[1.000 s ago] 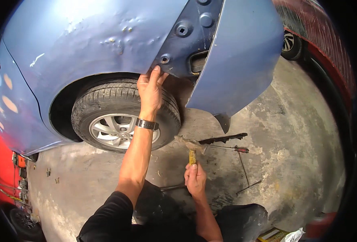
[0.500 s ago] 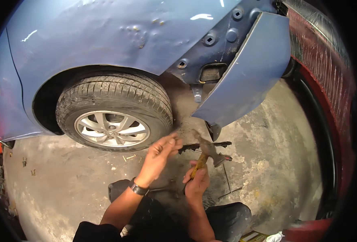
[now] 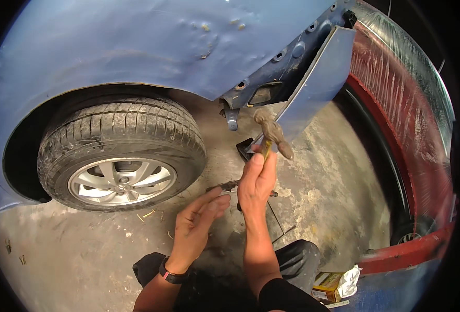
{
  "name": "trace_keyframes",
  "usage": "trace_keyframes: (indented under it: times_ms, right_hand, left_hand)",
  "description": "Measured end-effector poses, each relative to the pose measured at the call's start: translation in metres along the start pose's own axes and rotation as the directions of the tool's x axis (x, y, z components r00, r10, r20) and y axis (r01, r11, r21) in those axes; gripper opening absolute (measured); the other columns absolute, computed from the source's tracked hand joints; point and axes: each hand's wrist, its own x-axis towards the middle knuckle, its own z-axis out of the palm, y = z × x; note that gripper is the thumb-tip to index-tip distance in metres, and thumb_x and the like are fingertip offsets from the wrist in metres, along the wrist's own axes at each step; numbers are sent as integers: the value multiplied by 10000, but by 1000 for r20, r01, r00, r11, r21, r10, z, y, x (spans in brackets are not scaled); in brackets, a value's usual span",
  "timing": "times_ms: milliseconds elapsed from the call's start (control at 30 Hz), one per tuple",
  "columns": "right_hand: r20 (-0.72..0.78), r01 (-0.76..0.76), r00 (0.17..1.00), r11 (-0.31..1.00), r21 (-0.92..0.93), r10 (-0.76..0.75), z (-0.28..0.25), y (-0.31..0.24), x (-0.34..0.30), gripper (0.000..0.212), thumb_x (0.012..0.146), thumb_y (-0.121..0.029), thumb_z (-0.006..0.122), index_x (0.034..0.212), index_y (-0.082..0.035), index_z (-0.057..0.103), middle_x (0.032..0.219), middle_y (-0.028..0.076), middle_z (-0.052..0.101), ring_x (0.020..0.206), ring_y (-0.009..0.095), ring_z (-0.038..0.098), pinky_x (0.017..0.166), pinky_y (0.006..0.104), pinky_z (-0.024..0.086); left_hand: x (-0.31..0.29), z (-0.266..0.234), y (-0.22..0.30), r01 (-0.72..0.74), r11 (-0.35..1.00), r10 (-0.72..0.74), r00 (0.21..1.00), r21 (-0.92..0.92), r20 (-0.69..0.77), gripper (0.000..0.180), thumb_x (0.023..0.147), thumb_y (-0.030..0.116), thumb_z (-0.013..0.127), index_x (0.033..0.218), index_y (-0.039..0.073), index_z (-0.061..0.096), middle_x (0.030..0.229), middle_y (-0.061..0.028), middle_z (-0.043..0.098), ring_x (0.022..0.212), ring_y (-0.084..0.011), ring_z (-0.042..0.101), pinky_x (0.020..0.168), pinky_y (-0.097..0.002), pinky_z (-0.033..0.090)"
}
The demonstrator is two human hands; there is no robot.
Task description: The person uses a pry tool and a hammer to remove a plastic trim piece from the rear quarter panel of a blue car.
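My right hand [image 3: 257,182] is wrapped round the yellow handle of a hammer [image 3: 273,134] and holds it up in front of the loose blue panel. The hammer's worn, dull head points up and away from me. My left hand [image 3: 193,226], with a dark band at the wrist, hovers lower and to the left. Its fingers are stretched out, and nothing shows in them. Beyond both hands is a blue car body panel [image 3: 152,57] with dents and chipped spots. The bumper cover [image 3: 321,78] hangs away from the body at its right.
A tyre with a silver wheel [image 3: 123,182] stands in the arch at left. A red car [image 3: 386,93] under clear plastic film is at right. Near my right knee sit a yellow box [image 3: 327,285] and crumpled white paper [image 3: 349,282]. A thin rod [image 3: 277,218] lies on the concrete floor.
My right hand has lifted the hammer up and away, toward the bumper cover. My left hand has dropped nearer to me. The view has shifted, bringing the yellow box further into sight.
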Motion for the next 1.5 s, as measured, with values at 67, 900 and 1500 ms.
trace_keyframes:
  times_ms: [67,900,1500]
  right_hand:
    - [57,-51,997,998,-40,54,2,-4,7,311,1075,-251,459,1196,12,571,741,67,571,625,161,528,609,336,419]
    - [-22,184,983,983,28,-184,-5,8,1,302,1087,-258,466,1120,25,568,681,-22,500,578,69,451,544,238,363]
    - [56,27,998,965,260,-43,-42,22,-1,358,1100,-292,405,1130,35,546,619,-55,434,527,32,385,492,213,309]
  left_hand:
    - [2,-6,2,3,1000,-3,1000,27,-3,378,1074,160,531,1388,-49,552,1248,-170,690,1155,-212,662,1015,-336,501]
    - [11,-4,-7,9,1000,-7,996,23,-87,304,1056,143,557,1267,-65,625,1104,-140,727,1034,-173,695,914,-302,547]
    - [6,42,-26,6,978,-3,1000,210,-18,282,1041,109,590,1280,-36,628,1117,-111,730,1021,-144,687,927,-290,531]
